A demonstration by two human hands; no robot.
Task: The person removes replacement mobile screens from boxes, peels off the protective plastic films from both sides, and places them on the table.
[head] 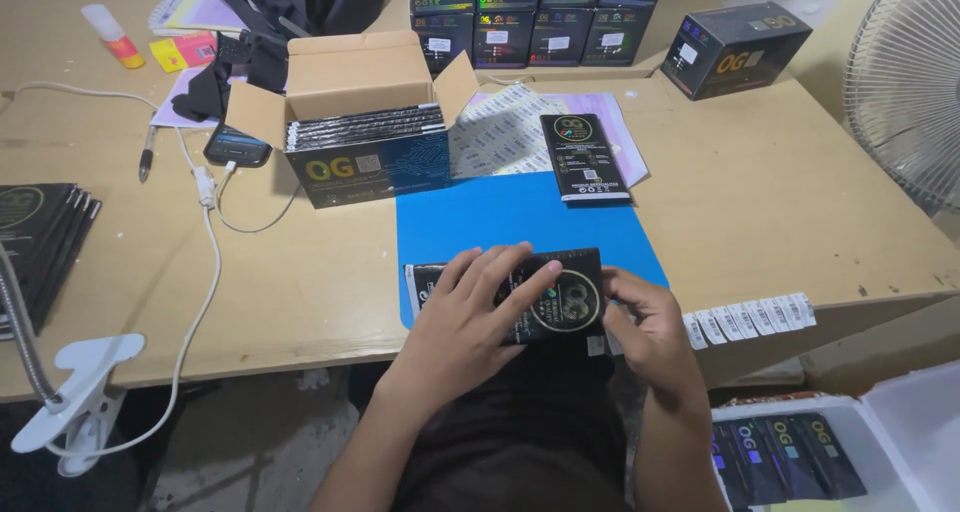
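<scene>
Left hand: we press it flat, fingers spread, on flat black packet with gold round emblem at near edge of blue mat. Right hand pinches packet's right end. Beyond: second black packet, open cardboard box of packets. White label strip just right.

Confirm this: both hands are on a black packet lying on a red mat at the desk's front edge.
Not quite. The mat is blue, not red, as the head view shows. The left hand lies flat on the black packet and the right hand holds its right end, at the desk's front edge.
</scene>
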